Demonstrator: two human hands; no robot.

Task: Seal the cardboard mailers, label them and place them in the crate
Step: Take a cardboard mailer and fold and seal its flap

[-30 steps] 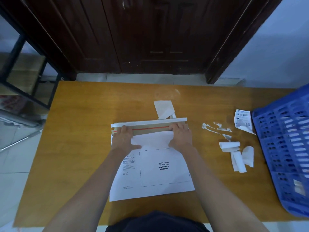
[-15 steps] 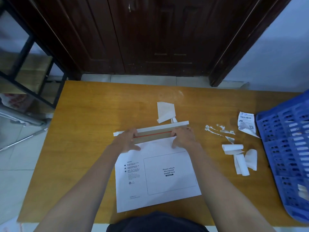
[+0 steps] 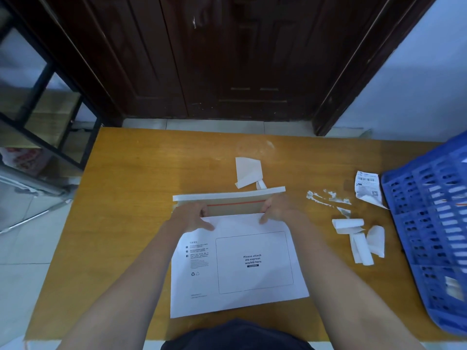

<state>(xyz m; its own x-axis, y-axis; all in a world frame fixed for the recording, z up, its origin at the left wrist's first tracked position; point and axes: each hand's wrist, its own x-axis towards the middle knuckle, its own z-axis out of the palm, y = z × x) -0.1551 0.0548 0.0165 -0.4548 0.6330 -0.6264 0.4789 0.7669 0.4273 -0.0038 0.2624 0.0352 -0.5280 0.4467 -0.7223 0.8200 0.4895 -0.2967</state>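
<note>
The white cardboard mailer (image 3: 237, 269) is lain flat on the bench (image 3: 131, 198), its flap (image 3: 228, 194) half raised and gripped at either end by the curled fingers of the left hand (image 3: 189, 217) and right hand (image 3: 280, 208), the blue crate (image 3: 434, 223) being set at the right.

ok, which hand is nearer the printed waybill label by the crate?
Right. The right hand grips the mailer's flap end on the side toward the label; the left hand grips the far end, farther away.

A wooden table (image 3: 131, 198) stands before a dark door (image 3: 227, 59); a black-framed shelf (image 3: 38, 117), perhaps glazed, stands left.
</note>
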